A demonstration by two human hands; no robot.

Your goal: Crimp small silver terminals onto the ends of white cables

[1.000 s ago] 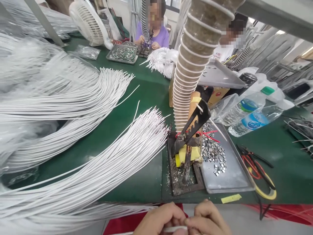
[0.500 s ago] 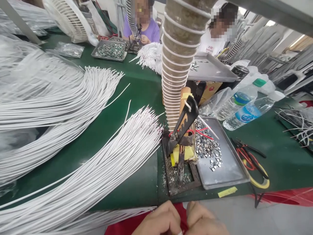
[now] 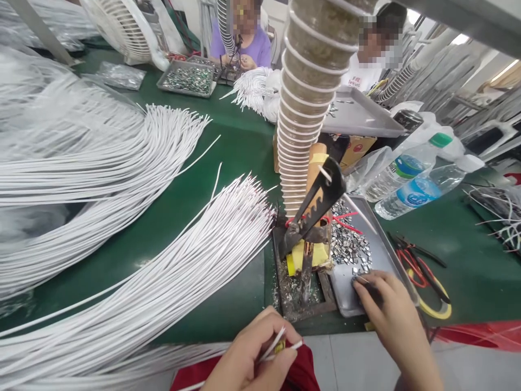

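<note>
My left hand [image 3: 256, 353] is at the bottom centre, its thumb and fingers closed around white wires [image 3: 273, 343] whose ends stick out, with a bit of yellow between the fingers. To the right, my right hand [image 3: 385, 301] reaches over the near part of a metal tray [image 3: 345, 296]. Its fingertips pinch at the edge of a heap of small metal clips [image 3: 348, 244]; whether a clip is between them is too small to tell. Left of the tray stands a black hand-lever tool [image 3: 313, 206] on a metal base. A thick bundle of white wires [image 3: 195, 244] lies left of it.
A ribbed hose [image 3: 305, 108] hangs behind the tool. Two plastic bottles [image 3: 419, 190], pliers [image 3: 423, 250] and yellow tape [image 3: 442, 310] lie at the right. Another wire bundle [image 3: 134, 157], a fan [image 3: 122, 27], a tray of parts [image 3: 187, 79] and two people [image 3: 258, 46] are farther back.
My hands have separated. The right one has moved right and forward to the clips in the tray; the left one has turned, and the white wires in it now show. The view has shifted slightly.
</note>
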